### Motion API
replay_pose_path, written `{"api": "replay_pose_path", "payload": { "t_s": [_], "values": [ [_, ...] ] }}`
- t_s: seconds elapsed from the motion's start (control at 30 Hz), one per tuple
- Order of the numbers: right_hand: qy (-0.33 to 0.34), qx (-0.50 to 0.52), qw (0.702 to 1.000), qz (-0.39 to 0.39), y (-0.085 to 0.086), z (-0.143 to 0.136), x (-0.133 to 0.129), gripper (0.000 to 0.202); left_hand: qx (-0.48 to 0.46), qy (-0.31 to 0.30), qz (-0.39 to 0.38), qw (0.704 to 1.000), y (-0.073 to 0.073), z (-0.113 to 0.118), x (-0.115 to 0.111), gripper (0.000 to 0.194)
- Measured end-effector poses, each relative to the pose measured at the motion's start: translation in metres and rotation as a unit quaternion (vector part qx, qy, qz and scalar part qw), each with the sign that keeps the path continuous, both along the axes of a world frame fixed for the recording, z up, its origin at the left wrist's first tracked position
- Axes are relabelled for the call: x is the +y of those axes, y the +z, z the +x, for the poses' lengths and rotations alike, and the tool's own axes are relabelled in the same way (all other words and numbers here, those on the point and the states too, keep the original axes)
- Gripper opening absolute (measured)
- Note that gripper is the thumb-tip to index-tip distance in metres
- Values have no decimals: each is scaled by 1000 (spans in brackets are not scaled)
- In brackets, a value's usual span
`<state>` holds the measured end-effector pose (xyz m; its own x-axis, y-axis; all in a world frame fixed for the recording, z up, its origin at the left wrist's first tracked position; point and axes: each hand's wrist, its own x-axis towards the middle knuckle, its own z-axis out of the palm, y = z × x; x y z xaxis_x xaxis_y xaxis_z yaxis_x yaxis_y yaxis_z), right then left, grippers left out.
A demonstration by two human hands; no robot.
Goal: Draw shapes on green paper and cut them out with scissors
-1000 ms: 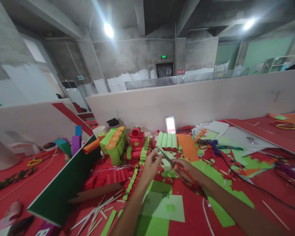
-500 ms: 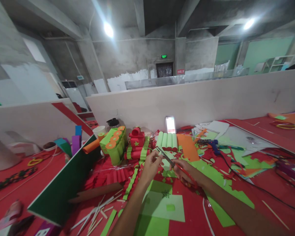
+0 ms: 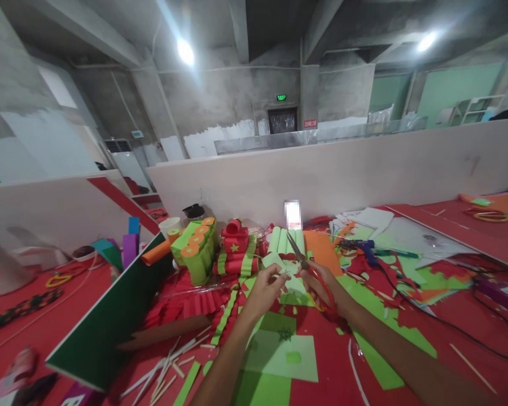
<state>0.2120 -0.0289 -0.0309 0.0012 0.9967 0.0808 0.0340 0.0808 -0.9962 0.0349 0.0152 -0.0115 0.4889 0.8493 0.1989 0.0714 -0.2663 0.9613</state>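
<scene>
A person bends to paper-craft work at a crowded red table point(image 3: 330, 366), both forearms reaching in from the near edge. The left hand point(image 3: 265, 290) pinches a small piece of pale green paper point(image 3: 273, 260) between thumb and fingers, holding it above the scraps near the middle of the table. The right hand point(image 3: 325, 285) grips a pair of scissors point(image 3: 331, 304) by the red handles, its blades pointing up and away, just to the right of the paper. Directly beyond the hands, a row of pale green rolls point(image 3: 283, 241) lies before an upright device with a bright screen point(image 3: 293, 213), beside an orange sheet point(image 3: 323, 256). From where I stand, red rolls point(image 3: 232, 265) banded in green are stacked to the left, next to green columns point(image 3: 198, 268) topped with orange discs bearing stars. A blue glue gun point(image 3: 371, 255) rests among cuttings on the right. Nearer the person, a pale green sheet point(image 3: 275, 358) with a star drawn near its upper edge lies between the forearms, while thin pale sticks point(image 3: 163, 369) are scattered by the dark green board point(image 3: 105, 327).
</scene>
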Motion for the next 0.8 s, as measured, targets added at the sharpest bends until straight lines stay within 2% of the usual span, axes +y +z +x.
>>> {"api": "replay_pose_path", "payload": {
  "t_s": [0.07, 0.23, 0.5, 0.8],
  "values": [
    [-15, -2, 1000, 23, 3, 1, 1, 46, 32, -29, 1, 999, 0, 0, -2, 23],
    [9, -3, 999, 47, 11, 2, -5, 43, 92, -81, -3, 992, 0, 1, -8, 27],
    [27, -17, 998, 45, -9, 8, 7, 46, 112, -66, -2, 991, -1, 2, -8, 28],
    [19, -3, 998, 54, -11, 8, 7, 45, 78, -53, 3, 996, -1, 3, -8, 27]
  ]
}}
